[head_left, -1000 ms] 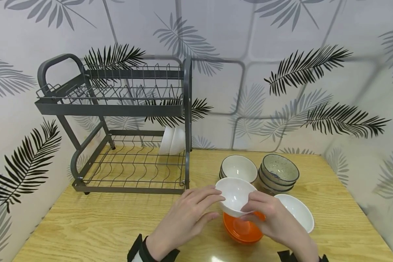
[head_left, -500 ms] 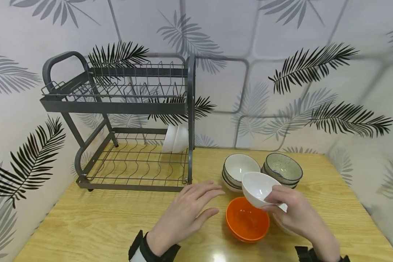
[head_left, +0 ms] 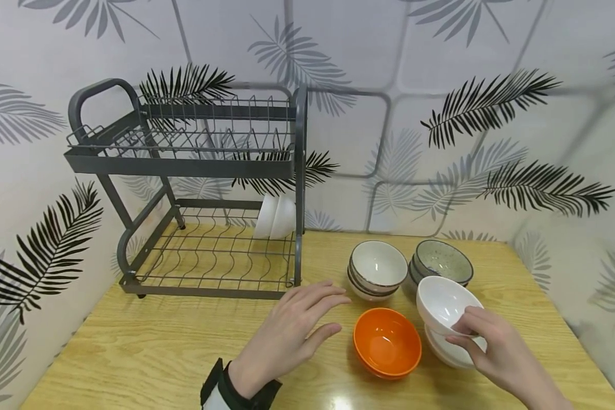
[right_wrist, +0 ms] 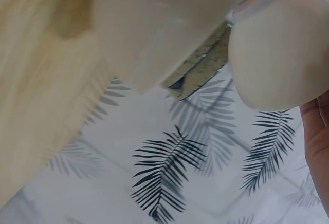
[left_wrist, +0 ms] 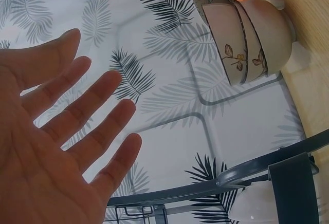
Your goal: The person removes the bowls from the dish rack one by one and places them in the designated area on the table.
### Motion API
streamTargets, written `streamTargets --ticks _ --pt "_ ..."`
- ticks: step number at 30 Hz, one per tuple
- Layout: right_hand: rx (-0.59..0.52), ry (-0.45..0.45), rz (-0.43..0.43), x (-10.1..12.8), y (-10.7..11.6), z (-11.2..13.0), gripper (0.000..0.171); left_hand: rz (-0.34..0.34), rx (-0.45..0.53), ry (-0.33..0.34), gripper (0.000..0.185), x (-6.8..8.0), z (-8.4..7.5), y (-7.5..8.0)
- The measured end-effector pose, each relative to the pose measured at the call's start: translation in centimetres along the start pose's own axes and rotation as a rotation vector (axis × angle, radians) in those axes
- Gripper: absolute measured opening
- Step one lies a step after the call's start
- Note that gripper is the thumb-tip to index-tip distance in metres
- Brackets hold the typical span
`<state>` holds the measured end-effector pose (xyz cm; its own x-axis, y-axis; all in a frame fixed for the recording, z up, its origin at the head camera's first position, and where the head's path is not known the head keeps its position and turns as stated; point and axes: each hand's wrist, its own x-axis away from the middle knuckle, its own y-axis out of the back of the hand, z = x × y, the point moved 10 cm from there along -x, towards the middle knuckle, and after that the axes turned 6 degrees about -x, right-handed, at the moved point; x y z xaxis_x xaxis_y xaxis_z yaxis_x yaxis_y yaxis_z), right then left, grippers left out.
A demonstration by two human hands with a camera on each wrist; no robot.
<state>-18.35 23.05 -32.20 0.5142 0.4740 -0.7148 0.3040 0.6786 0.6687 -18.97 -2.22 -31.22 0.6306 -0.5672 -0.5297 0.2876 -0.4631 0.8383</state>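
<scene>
A wooden table [head_left: 148, 353] stands in a corner of walls papered with grey and black palm leaves. On its far left is a grey two-tier rack [head_left: 195, 188], with two white bowls [head_left: 275, 217] standing on edge at the right end of its lower tier. Right of the rack sit a stack of cream bowls [head_left: 377, 267] and, further right, a stack of speckled bowls [head_left: 443, 263]; nearer is an orange bowl [head_left: 386, 341], mouth up. The left hand [head_left: 292, 333] hovers over the table just left of the orange bowl, fingers spread and straight, holding nothing; the left wrist view shows its open palm. The right hand [head_left: 497, 347] pinches the near rim of a white bowl [head_left: 441, 304], which is tilted, mouth facing up and left, directly over another white bowl [head_left: 448, 350] at the near right. Whether the two touch cannot be told.
</scene>
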Motion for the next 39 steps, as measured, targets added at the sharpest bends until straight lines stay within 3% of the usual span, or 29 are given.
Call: streamTargets --ticks 10,18,23,26,30,35,39 --pt "0.009 -0.020 -0.014 3.1 0.3 -1.1 0.039 0.019 0.008 0.011 0.039 -0.1 0.1 -0.3" --pt "0.026 -0.017 0.001 5.3 -0.9 -1.9 0.040 0.033 0.027 0.014 0.040 -0.1 0.1 -0.4" --pt "0.028 -0.068 0.034 5.9 -1.5 -2.6 0.035 0.033 0.024 0.013 0.039 -0.1 0.1 -0.5" --pt "0.029 -0.101 0.060 6.2 -1.7 -2.9 0.022 0.027 0.024 0.012 0.039 -0.1 0.1 -0.5" --pt "0.044 -0.111 0.056 6.3 -1.6 -3.0 0.019 0.028 0.031 0.015 0.039 -0.1 0.1 -0.6" --pt "0.022 -0.100 0.024 5.3 -1.2 -2.7 0.038 0.041 0.040 0.023 0.039 -0.1 0.3 -0.7" --pt "0.009 -0.078 0.037 3.7 -1.1 -1.8 0.042 0.048 0.052 0.030 0.039 -0.1 0.6 -0.9"
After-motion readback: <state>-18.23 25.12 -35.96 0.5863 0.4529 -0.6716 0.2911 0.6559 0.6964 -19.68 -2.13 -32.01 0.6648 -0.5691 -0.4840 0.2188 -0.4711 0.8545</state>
